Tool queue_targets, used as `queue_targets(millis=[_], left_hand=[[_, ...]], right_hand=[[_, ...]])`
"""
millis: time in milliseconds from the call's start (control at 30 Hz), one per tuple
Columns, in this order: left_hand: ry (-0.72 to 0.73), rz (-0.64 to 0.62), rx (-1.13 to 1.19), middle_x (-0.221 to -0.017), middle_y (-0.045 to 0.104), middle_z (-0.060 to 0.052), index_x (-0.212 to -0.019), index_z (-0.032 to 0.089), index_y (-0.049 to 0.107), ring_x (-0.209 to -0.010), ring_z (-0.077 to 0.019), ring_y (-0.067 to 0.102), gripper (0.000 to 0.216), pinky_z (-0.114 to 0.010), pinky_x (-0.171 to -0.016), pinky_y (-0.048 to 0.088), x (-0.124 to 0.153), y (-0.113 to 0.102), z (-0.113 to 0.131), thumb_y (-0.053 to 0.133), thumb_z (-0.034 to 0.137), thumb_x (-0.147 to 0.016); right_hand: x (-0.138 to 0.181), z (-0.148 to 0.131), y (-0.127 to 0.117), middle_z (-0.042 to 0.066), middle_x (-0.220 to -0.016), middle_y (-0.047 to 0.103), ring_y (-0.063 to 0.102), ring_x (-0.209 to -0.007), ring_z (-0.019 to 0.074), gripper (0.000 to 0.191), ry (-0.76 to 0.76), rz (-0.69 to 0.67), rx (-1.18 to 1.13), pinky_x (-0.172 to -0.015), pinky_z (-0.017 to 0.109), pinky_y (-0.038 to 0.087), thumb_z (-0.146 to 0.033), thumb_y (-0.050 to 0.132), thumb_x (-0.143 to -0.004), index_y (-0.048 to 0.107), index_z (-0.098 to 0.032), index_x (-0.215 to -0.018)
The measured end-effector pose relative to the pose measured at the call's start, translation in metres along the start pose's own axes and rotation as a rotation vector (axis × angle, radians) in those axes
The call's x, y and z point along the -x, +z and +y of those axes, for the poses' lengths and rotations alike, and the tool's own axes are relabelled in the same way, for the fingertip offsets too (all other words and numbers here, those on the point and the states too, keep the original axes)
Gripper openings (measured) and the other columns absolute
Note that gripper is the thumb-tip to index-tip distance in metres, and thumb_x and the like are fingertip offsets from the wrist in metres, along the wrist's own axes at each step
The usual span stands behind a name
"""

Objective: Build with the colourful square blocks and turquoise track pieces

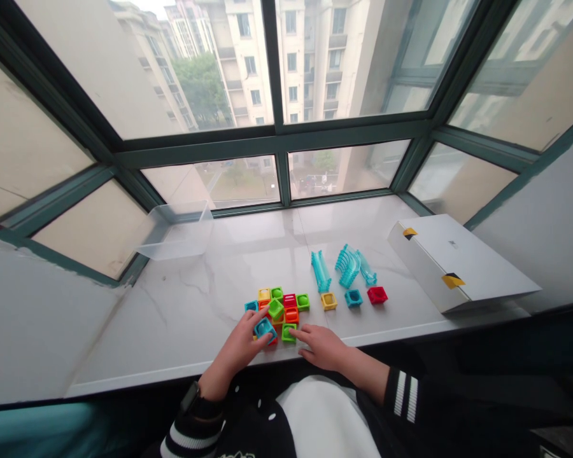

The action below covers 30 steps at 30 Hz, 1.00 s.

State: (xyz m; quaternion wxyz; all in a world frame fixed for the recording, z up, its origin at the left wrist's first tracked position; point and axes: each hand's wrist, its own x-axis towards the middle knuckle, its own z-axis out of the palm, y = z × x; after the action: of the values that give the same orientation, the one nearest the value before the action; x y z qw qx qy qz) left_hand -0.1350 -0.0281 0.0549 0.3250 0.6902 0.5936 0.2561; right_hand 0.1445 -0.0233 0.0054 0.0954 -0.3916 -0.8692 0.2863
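Sill: white marble window sill point(181, 331) below green-framed windows.
Box: closed white cardboard box point(458, 261), yellow-and-black tape, at the sill's right end.
Tub: clear plastic tub point(176, 232), far left against the glass.
Tubes: teal ribbed tube pieces point(321, 270), right of centre.
Cluster: coloured square blocks point(277, 304), packed together near the front edge.
Loose blocks: yellow block point(329, 301), teal block point(353, 298), red block point(377, 294), in a row right of the cluster.
Left hand point(236, 350): fingers curved over a teal square block point(265, 329) at the cluster's front; whether they pinch it, cannot tell.
Right hand point(319, 346): fingers loosely spread, tips just beside a green block point(289, 332).

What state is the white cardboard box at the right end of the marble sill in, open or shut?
The white cardboard box is shut: its lid lies flat, with yellow-and-black tape tabs on its edge.
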Motion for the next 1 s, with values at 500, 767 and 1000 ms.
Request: queue_targets(millis=[500,767,1000], left_hand=[[-0.083,-0.014,0.903,-0.139,0.066,-0.013,-0.139,0.024,0.06,-0.126,-0.031,0.068,0.061,-0.048,-0.107,0.058,-0.024,0.037,0.06,0.081,0.045,-0.086],[-0.094,-0.095,0.939,-0.142,0.065,-0.014,-0.137,0.022,0.062,-0.126,-0.0316,0.068,0.056,-0.047,-0.107,0.057,-0.026,0.051,0.077,0.077,0.05,-0.09],[-0.123,-0.079,0.971,-0.139,0.065,-0.014,-0.136,0.023,0.061,-0.123,-0.0312,0.068,0.056,-0.047,-0.101,0.06,-0.024,0.058,0.08,0.076,0.051,-0.09]], right_hand=[[-0.005,-0.015,-0.046,0.013,-0.155,0.047,0.054,-0.138,0.0321,0.08,-0.173,0.572,-0.405,-0.097,0.046,0.064,-0.028,0.075,-0.092,0.036,-0.036,-0.162],[0.006,-0.008,-0.063,0.011,-0.138,0.059,0.065,-0.12,0.0265,0.047,-0.156,0.659,-0.409,-0.091,0.04,0.064,-0.029,0.066,-0.1,0.055,-0.033,-0.146],[0.007,-0.004,-0.062,0.011,-0.129,0.063,0.068,-0.108,0.0259,0.042,-0.104,0.64,-0.402,-0.086,0.041,0.063,-0.035,0.071,-0.098,0.059,-0.029,-0.138]])
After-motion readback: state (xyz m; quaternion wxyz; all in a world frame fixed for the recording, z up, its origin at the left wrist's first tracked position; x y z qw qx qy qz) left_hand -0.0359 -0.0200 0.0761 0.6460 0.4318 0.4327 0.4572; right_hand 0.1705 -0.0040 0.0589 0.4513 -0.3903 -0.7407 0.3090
